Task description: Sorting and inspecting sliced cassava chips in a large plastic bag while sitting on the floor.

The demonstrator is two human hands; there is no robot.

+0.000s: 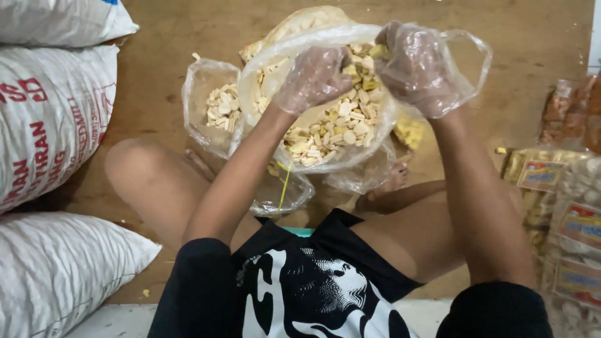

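Seated cross-legged on a brown floor, viewed from above. Left hand, in a thin clear plastic glove, closed around the near rim of a clear plastic bag held up over the lap. Right hand, likewise gloved, clenched on the opposite side of the same rim, loose film bunched beyond the knuckles. Bag mouth held wide between the two hands, roughly level. Inside, a heap of pale cream and yellowish snack pieces (small, flat, mostly squarish), filling the lower part of the bag. Just left of it, a second open clear bag standing on the floor, holding more of the same pieces. Under the held bag, crumpled empty-looking film, contents hard to judge through the folds. Behind, partly hidden, a larger pale sack or bag, possibly of the same goods. Along the left edge, stacked white woven sacks with red print. At the right edge, sealed labelled snack packets piled together.
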